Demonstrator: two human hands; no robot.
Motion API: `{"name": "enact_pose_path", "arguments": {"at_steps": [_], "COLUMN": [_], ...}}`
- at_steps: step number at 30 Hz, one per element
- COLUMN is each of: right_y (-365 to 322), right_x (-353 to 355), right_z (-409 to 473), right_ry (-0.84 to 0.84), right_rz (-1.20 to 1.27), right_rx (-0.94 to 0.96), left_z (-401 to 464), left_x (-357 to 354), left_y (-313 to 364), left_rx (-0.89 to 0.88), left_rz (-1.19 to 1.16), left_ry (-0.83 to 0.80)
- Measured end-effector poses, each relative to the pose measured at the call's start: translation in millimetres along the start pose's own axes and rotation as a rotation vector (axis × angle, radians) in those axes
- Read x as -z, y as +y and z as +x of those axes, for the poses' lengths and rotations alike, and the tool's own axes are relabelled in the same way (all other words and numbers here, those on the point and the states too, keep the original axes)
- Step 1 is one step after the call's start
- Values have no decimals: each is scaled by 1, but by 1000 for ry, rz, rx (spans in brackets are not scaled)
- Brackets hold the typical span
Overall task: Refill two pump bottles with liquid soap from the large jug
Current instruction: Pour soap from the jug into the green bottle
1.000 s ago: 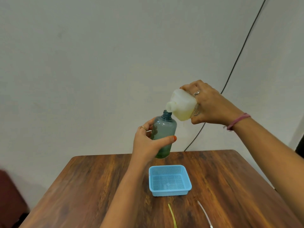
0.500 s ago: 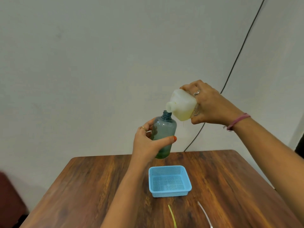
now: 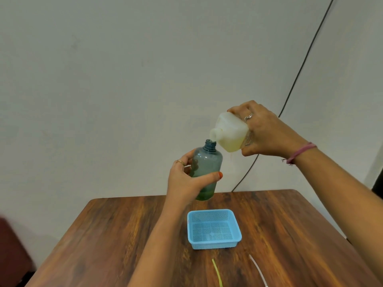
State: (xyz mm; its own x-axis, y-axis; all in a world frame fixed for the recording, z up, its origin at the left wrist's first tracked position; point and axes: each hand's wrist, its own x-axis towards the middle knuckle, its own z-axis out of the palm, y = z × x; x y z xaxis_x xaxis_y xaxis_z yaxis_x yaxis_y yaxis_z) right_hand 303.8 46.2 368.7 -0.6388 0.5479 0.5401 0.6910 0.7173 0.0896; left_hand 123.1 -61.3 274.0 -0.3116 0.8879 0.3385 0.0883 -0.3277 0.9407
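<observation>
My left hand (image 3: 184,179) grips a translucent blue-grey bottle (image 3: 207,164) upright in the air above the table, its neck open with no pump on it. A little greenish liquid sits at the bottle's bottom. My right hand (image 3: 267,133) holds the white jug (image 3: 230,131) tipped down to the left, yellowish soap pooled in its lower side. The jug's spout is right at the bottle's mouth. A second pump bottle is not in view.
A blue mesh basket (image 3: 214,242) stands on the wooden table (image 3: 116,235) below the bottle. Two thin tubes, a yellow tube (image 3: 216,272) and a white tube (image 3: 258,268), lie near the front edge. A black cable (image 3: 300,65) runs down the wall behind.
Both hands, the bottle and the jug hold almost the same pose; nothing else has visibly shifted.
</observation>
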Motion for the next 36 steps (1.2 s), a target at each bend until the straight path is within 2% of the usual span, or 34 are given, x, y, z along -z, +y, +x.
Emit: {"name": "enact_pose_path", "arguments": {"at_steps": [36], "right_y": [0], "right_x": [2], "right_z": [0], "right_ry": [8], "right_rz": [0], "right_rx": [3], "left_z": [-2], "left_x": [0], "left_y": [4], "left_rx": [17], "left_rz": [-38], "left_ry": [6]}}
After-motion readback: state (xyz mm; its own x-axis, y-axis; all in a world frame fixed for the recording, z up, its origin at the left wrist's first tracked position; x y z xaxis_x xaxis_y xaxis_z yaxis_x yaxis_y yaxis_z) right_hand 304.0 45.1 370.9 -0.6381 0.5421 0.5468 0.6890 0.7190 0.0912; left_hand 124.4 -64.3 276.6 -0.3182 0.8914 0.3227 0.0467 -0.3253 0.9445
